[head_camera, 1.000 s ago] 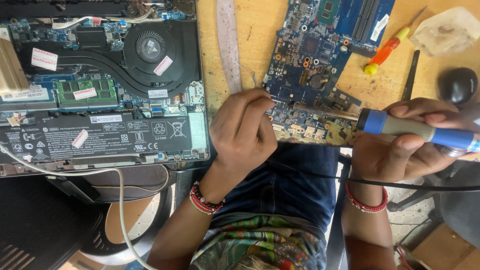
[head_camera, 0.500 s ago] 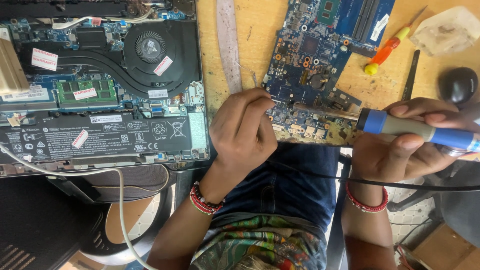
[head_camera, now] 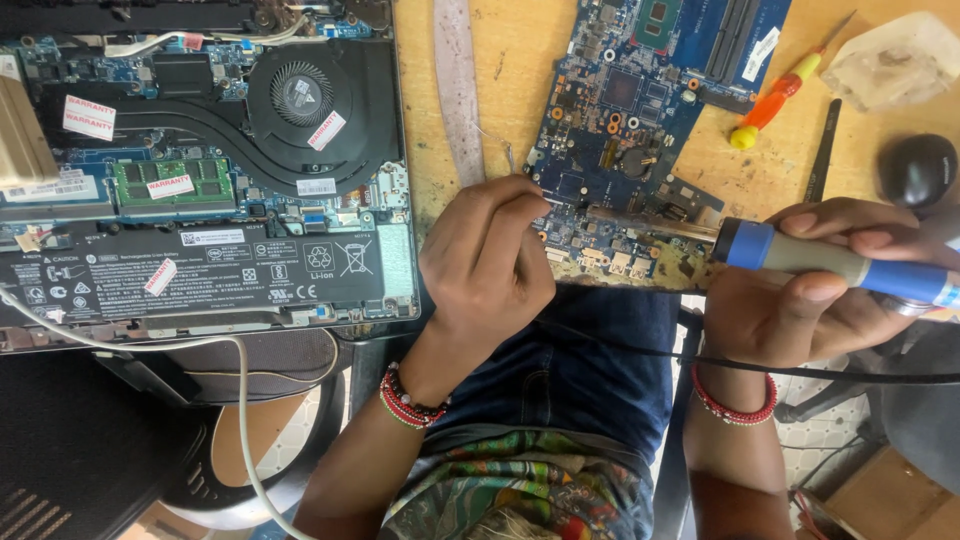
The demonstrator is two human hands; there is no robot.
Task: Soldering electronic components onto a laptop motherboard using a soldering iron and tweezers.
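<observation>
Right hand (head_camera: 800,300) wrapped tight around blue-and-grey handled soldering iron (head_camera: 840,265). Iron's long axis runs nearly level across the frame, slightly tilted, handle end off at the right edge, thin metal tip pointing left onto the lower edge of the blue bare circuit board (head_camera: 640,130). Board lies on the scuffed wooden bench (head_camera: 520,60), its long axis slanting up to the right. Left hand (head_camera: 490,265) curled, fingertips pinched at the board's lower left edge; what they pinch is too small to tell. Opened laptop base with black fan and battery (head_camera: 200,170) sits left of the hands. Small orange-and-yellow screwdriver (head_camera: 775,100) lies just right of the board, pointing up-right.
</observation>
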